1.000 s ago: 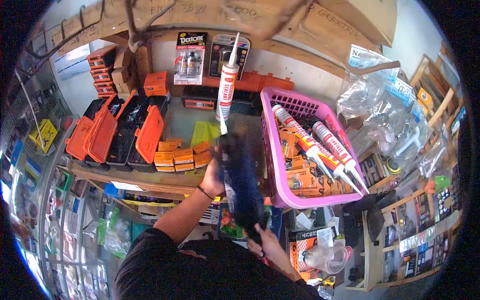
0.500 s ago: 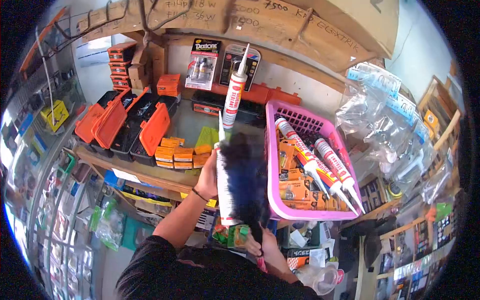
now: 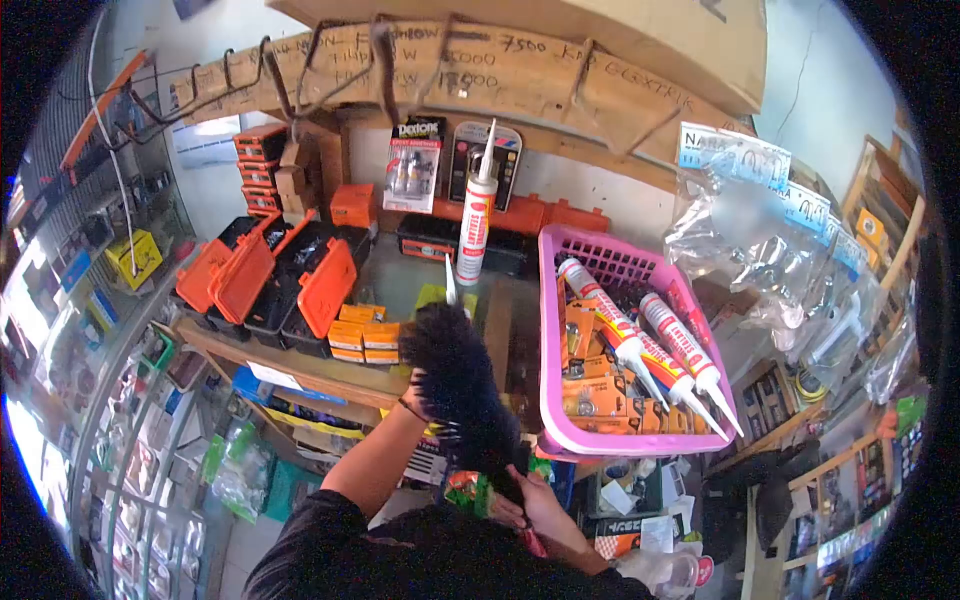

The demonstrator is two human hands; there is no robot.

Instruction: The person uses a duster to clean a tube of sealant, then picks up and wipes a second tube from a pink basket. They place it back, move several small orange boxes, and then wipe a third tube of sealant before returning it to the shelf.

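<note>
A black fluffy duster slants across the middle, its handle end gripped in my right hand. Behind its bristles my left hand is mostly covered; it is closed round a sealant tube, of which only the white nozzle shows above the duster. A second sealant tube stands upright on the glass-topped counter beyond. To the right, a pink basket holds several sealant tubes and orange packets.
Open orange-lidded black boxes sit at the left of the counter, beside small orange cartons. Hooks hang from a wooden beam above. Plastic bags hang at the right. Glass shelving is at the left.
The duster has moved left and now covers the held tube's body and much of my left hand. The view has shifted slightly, so the counter items appear lower.
</note>
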